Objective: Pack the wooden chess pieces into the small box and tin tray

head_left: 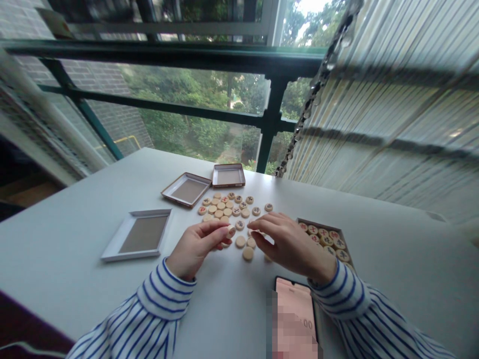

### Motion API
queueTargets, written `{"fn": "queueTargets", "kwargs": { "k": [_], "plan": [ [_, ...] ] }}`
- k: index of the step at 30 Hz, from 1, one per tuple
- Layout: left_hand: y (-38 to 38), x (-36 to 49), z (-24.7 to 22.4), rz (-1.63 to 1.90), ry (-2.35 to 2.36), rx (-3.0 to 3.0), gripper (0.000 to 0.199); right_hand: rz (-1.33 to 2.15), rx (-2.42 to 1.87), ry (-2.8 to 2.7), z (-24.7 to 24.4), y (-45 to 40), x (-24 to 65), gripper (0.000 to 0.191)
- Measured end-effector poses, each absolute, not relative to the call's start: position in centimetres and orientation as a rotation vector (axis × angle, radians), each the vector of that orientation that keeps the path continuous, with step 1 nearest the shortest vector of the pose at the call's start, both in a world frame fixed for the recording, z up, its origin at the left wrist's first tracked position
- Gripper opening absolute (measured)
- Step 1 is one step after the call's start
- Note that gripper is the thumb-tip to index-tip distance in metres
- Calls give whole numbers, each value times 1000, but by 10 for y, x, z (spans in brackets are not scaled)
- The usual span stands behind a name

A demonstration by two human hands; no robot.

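Note:
Between the thumb and fingers of my left hand is a round wooden Chinese chess piece with a red mark on its face. My right hand hangs just right of it, thumb and fingers apart and nothing visible between them. Loose chess pieces lie spread on the table beyond and between my hands, some showing characters, others blank side up. Several pieces beneath my right hand are partly hidden. To its right, a box holds rows of pieces with red and dark characters, partly covered by my wrist.
Three shallow trays or lids stand on the white table: a white one at left, a brown-edged one and a smaller one farther back. A phone lies near my right forearm. A window and a bead curtain border the table.

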State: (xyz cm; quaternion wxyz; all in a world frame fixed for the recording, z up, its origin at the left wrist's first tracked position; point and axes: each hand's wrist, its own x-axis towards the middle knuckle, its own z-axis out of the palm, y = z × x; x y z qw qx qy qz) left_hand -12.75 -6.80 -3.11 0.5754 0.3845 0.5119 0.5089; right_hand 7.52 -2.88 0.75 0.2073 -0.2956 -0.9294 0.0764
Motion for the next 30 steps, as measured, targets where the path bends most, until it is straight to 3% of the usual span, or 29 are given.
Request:
{"fn": "queueTargets", "kwargs": {
  "k": [18,21,30],
  "plan": [
    [-68,-125,-31,1119,1131,892,35,97,-815,-2605,8,-28,77,25],
    [-69,-124,-33,1126,1192,1116,37,100,-843,-2583,8,-24,80,24],
    [-71,-123,-44,938,1413,2202,18,79,-994,-2601,4,-20,83,23]
  ]
}}
